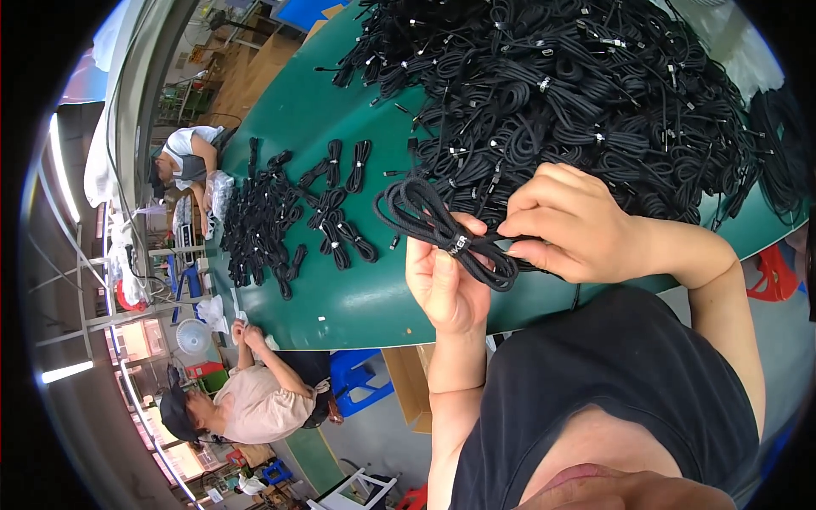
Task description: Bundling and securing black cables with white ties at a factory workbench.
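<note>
A coiled black braided cable (414, 211) is held up above the table's near edge, its loops fanned out to the left. A dark strap with pale lettering is around its middle. My left hand (450, 285) grips the bundle at that strap, thumb on the near side. My right hand (571, 225) is closed, with thumb and forefinger pinched at the bundle's right side; the exact part between the fingertips is partly hidden. Just beyond both hands lies a big heap of similar black cables (578, 102) with metal plugs.
The green table (365, 293) also bears a smaller pile of tied cables (259, 225) at left, with several loose bundles (333, 225) beside it. Two other people work along the table's left side. A blue stool (359, 382) and cardboard box (406, 391) stand below the near edge.
</note>
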Demonstrator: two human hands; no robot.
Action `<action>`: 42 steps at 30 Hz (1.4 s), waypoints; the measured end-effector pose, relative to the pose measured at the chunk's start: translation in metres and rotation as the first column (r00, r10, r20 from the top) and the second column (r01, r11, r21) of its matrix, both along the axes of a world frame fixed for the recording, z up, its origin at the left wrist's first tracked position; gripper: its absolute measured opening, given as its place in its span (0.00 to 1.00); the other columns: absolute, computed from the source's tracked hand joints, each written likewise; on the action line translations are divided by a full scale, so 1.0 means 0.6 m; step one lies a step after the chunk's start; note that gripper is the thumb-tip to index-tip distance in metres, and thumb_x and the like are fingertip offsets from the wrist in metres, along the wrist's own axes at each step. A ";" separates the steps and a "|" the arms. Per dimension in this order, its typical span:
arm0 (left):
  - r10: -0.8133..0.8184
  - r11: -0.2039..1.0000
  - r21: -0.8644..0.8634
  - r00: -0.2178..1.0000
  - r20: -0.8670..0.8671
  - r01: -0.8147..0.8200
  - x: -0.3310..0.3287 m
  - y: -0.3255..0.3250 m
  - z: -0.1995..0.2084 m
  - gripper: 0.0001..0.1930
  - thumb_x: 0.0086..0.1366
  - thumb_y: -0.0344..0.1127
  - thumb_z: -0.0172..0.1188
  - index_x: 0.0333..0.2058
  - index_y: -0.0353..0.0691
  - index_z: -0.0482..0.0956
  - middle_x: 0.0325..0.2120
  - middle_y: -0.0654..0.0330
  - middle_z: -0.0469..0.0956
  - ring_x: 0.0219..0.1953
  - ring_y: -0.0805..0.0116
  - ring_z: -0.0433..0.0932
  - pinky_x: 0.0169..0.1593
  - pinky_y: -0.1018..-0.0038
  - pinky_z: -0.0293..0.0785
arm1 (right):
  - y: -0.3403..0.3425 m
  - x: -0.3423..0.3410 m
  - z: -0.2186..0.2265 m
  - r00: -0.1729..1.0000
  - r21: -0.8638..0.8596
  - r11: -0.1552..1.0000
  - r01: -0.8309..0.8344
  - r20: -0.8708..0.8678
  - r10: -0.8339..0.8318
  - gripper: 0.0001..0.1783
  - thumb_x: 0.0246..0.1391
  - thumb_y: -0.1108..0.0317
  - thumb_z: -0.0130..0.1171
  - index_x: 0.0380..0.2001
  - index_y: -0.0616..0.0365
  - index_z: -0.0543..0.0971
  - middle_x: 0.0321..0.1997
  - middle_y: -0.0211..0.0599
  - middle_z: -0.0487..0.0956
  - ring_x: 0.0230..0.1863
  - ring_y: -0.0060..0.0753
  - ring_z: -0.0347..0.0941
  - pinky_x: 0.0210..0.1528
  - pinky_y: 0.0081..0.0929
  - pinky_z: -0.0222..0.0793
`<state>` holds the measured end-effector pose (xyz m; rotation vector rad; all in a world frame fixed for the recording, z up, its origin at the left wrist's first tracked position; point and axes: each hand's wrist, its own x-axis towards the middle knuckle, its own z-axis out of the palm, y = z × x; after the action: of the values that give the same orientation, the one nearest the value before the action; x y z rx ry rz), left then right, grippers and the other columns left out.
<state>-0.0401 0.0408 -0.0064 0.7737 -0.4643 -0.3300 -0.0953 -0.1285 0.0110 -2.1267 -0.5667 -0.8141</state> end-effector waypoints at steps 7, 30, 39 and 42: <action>-0.045 0.994 0.093 0.998 -0.046 0.049 -0.003 0.000 -0.008 0.24 0.58 0.34 0.58 0.50 0.31 0.62 0.37 0.48 0.72 0.35 0.69 0.72 0.39 0.78 0.71 | -0.011 0.003 -0.010 0.980 0.176 0.980 -0.095 -0.158 0.124 0.07 0.40 0.74 0.59 0.25 0.59 0.73 0.21 0.34 0.70 0.24 0.35 0.66 0.26 0.30 0.63; -0.010 1.000 0.020 0.997 -0.071 0.011 0.003 0.002 -0.029 0.23 0.58 0.33 0.58 0.50 0.32 0.63 0.39 0.49 0.71 0.40 0.66 0.72 0.42 0.75 0.70 | -0.011 -0.005 -0.010 0.925 0.170 0.983 -0.073 -0.357 0.130 0.07 0.40 0.72 0.59 0.25 0.60 0.72 0.22 0.34 0.71 0.26 0.37 0.69 0.25 0.31 0.65; -0.003 0.988 0.154 1.000 0.002 0.003 -0.010 -0.007 -0.032 0.22 0.58 0.33 0.58 0.49 0.34 0.64 0.40 0.50 0.71 0.42 0.62 0.72 0.48 0.68 0.69 | 0.009 -0.009 -0.003 0.978 0.117 0.992 0.046 -0.208 -0.021 0.06 0.39 0.74 0.58 0.23 0.60 0.71 0.22 0.34 0.70 0.23 0.38 0.68 0.24 0.31 0.64; 0.017 0.991 0.129 1.000 0.003 -0.017 -0.002 -0.006 -0.040 0.22 0.57 0.33 0.59 0.49 0.34 0.64 0.40 0.50 0.71 0.42 0.62 0.72 0.47 0.67 0.69 | 0.007 -0.009 -0.010 0.977 0.075 0.994 0.078 -0.206 -0.061 0.07 0.39 0.74 0.58 0.25 0.60 0.71 0.24 0.35 0.70 0.23 0.37 0.68 0.24 0.31 0.65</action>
<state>-0.0415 0.0373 -0.0305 0.9034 -0.4406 -0.3465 -0.1010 -0.1245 0.0052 -2.1313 -0.3465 -0.6363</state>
